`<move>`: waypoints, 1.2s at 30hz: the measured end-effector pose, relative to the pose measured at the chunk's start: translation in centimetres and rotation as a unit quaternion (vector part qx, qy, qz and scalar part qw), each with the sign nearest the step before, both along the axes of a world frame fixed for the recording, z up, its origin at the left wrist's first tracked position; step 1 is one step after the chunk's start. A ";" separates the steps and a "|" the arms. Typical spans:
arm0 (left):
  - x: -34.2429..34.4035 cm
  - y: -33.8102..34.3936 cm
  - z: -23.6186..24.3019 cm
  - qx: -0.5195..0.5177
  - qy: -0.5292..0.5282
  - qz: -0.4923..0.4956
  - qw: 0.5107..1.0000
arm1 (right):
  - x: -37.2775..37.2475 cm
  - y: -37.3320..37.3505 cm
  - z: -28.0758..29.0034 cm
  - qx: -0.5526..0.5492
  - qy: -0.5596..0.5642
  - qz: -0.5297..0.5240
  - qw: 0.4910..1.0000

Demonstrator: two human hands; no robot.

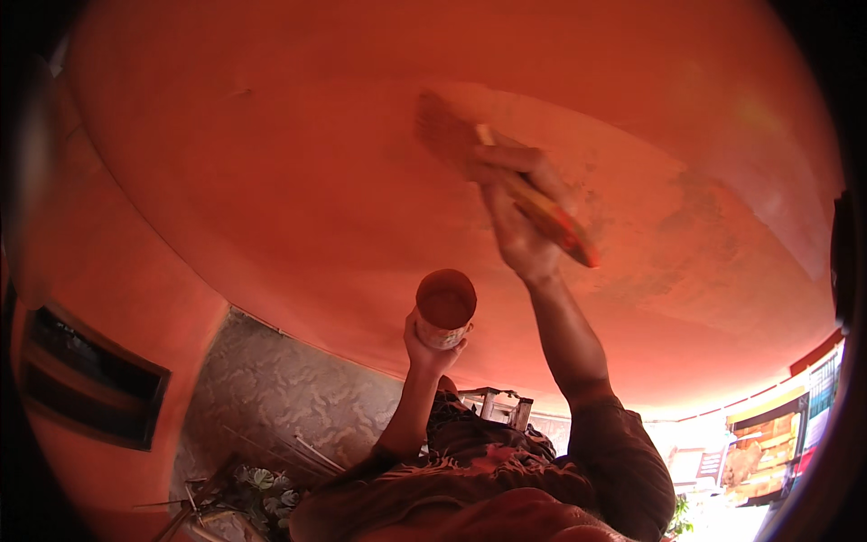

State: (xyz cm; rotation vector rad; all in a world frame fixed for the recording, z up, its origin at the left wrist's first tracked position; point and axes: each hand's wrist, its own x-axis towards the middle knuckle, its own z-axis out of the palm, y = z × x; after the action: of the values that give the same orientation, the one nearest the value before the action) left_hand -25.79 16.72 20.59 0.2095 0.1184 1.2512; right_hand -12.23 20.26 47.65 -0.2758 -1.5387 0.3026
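Observation:
My right hand point(524, 194) is raised and wrapped round a paintbrush point(555, 221) with a yellow and red handle. Dark, blurred bristles lie against or very near the orange painted surface point(298, 163) above me; contact is hard to tell. Lower and to the left, my left hand point(433, 348) grips a round paint cup point(445, 303) from below and around its side. The cup's open mouth faces up, and its inside looks reddish-brown. A paler, patchy stretch with grey marks shows on the surface to the right of the brush.
At the left, a dark framed opening point(95, 379) sits in the orange wall. Below it are a patterned grey wall point(289, 379), a leafy plant point(266, 488) and thin sticks. A wooden frame-like piece point(506, 406) stands behind my body. Bright daylight comes in at the lower right.

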 end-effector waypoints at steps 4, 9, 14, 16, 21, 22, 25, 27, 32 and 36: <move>-1.2 0.3 0.0 -0.007 -0.021 0.004 1.000 | -4.1 1.2 1.4 0.053 -0.022 -0.060 0.997; -1.2 1.0 0.4 0.017 -0.018 -0.017 1.000 | -1.1 1.7 0.6 0.068 -0.050 -0.175 0.981; 0.1 1.3 1.1 0.023 0.002 -0.070 0.997 | 12.8 -0.8 -3.4 0.035 0.017 -0.283 0.958; 1.0 1.3 1.0 0.009 0.018 -0.100 0.995 | 18.9 -2.6 -4.0 0.081 0.060 -0.333 0.938; 2.4 1.2 -0.3 0.007 0.002 -0.146 0.989 | 29.0 -8.3 -1.9 -0.030 0.145 -0.627 0.765; 2.5 1.1 -0.5 0.015 -0.011 -0.159 0.987 | 29.5 -8.5 -1.7 -0.023 0.179 -0.625 0.760; 3.0 0.9 -1.3 0.022 -0.023 -0.168 0.985 | 27.7 -7.0 -1.6 0.099 0.124 -0.513 0.844; 2.9 0.8 -1.7 0.007 -0.005 -0.153 0.988 | 23.2 -4.6 -2.8 0.019 0.016 -0.632 0.774; 0.7 0.4 -2.3 0.058 -0.011 -0.135 0.989 | 3.7 0.4 -2.7 -0.067 -0.126 -0.348 0.927; -3.3 -0.9 -2.5 0.053 -0.011 -0.086 0.995 | -11.8 3.5 1.5 0.090 -0.288 -0.281 0.911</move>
State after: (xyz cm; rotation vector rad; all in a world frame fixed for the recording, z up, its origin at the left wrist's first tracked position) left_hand -29.06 15.80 18.08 0.2904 0.0144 1.0893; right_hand -24.03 23.74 49.12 -0.6894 -1.9655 -0.4148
